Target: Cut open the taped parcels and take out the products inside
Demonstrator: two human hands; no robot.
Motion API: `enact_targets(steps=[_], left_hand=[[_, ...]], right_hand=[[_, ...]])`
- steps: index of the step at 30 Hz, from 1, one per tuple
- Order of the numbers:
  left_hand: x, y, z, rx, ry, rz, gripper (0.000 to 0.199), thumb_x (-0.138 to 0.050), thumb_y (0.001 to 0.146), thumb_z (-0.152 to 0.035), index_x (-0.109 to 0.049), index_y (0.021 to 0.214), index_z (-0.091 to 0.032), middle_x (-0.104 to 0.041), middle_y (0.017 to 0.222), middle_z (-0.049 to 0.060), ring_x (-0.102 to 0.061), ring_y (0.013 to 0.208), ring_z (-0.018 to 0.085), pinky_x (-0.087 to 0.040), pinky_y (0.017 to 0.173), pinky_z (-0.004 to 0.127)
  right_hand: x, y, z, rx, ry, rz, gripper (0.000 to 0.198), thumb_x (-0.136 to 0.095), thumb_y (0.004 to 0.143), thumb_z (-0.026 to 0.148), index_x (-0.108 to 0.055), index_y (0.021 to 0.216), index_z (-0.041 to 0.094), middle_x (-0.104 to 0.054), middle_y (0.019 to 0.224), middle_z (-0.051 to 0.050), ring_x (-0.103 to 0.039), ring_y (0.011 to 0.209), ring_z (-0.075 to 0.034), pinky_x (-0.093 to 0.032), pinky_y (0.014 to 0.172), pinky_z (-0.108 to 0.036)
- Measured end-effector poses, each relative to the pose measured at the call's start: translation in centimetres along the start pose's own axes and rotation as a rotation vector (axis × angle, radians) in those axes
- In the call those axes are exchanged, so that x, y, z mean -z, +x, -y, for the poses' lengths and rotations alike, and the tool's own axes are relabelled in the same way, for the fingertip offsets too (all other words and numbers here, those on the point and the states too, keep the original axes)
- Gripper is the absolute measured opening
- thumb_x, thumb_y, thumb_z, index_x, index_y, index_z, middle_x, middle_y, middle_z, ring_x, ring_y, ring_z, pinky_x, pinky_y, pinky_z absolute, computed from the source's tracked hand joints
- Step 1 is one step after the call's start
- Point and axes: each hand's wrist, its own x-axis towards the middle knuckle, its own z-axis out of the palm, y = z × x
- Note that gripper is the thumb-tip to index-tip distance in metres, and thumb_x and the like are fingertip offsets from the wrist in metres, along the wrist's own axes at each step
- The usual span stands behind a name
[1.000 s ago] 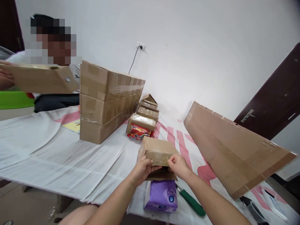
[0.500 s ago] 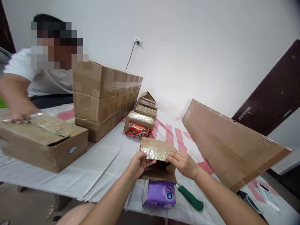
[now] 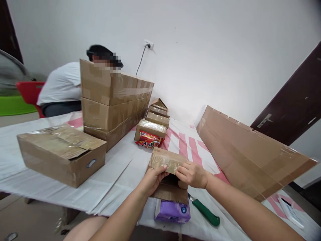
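A small cardboard box (image 3: 167,156) lies in front of me with its near end open and a lower flap folded down toward me. My left hand (image 3: 155,179) grips the left part of its taped upper edge, thumb on top and fingers underneath. On the right part of the same edge, my right hand (image 3: 192,174) is closed with its fingers bent around the cardboard. Just below the flap sits a purple tissue pack (image 3: 173,211), partly covered by it. To the right of the pack lies a green-handled knife (image 3: 205,211), its blade end near the box.
A red snack packet (image 3: 149,140) leans against a row of small boxes (image 3: 156,117). Stacked cartons (image 3: 96,112) form a wall at the left, with a person (image 3: 62,82) behind. A larger box (image 3: 62,157) sits nearer; a cardboard panel (image 3: 245,150) stands right.
The person at the left has let go of the larger box and sat back behind the cartons; that box has shifted right. The flap of my small box now hangs lower over the tissue pack.
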Motion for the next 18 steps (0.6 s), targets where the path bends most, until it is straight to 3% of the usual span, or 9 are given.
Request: enact_targets(steps=[4,8,12,15,18], left_hand=[[0.3,0.1,-0.1,0.101,0.001,-0.007,0.025,-0.067,0.076,-0.008,-0.060,0.100,-0.013,-0.074,0.089,0.010,-0.072,0.077,0.022,-0.061,0.072,0.037],[0.5,0.2,-0.2,0.167,-0.033,-0.039,0.028,-0.063,0.080,-0.009,-0.056,0.106,-0.014,-0.075,0.088,0.010,-0.074,0.075,0.025,-0.061,0.074,0.041],[0.5,0.1,-0.1,0.160,-0.047,-0.039,0.027,-0.063,0.080,-0.010,-0.057,0.107,-0.013,-0.075,0.088,0.011,-0.074,0.074,0.025,-0.061,0.072,0.039],[0.3,0.0,0.2,0.136,-0.059,-0.051,0.022,-0.064,0.081,-0.011,-0.059,0.103,-0.012,-0.075,0.087,0.011,-0.074,0.074,0.024,-0.062,0.071,0.038],[-0.1,-0.1,0.7,0.106,-0.068,-0.070,0.015,-0.063,0.083,-0.012,-0.061,0.098,-0.011,-0.075,0.085,0.011,-0.073,0.073,0.022,-0.062,0.070,0.034]], right_hand=[[-0.6,-1.4,0.0,-0.278,-0.003,-0.117,0.022,-0.040,0.094,0.025,-0.062,0.091,0.022,-0.067,0.080,-0.005,-0.061,0.074,-0.017,-0.048,0.069,-0.030],[-2.3,-6.2,1.0,-0.617,0.007,-0.202,0.024,-0.033,0.096,0.021,-0.057,0.101,0.018,-0.066,0.085,-0.006,-0.062,0.075,-0.018,-0.049,0.068,-0.031],[-5.4,-12.2,3.7,-0.668,0.087,-0.062,0.016,-0.055,0.083,0.020,-0.062,0.098,0.022,-0.069,0.087,-0.004,-0.066,0.078,-0.020,-0.053,0.067,-0.030],[-7.6,-15.4,5.6,-0.708,0.175,0.073,0.038,-0.061,0.075,0.016,-0.063,0.111,0.027,-0.068,0.098,-0.005,-0.066,0.089,-0.022,-0.054,0.077,-0.032],[-8.9,-16.9,6.0,-0.824,0.222,0.113,0.043,-0.053,0.076,0.010,-0.062,0.113,0.029,-0.066,0.099,-0.005,-0.065,0.093,-0.023,-0.053,0.082,-0.035]])
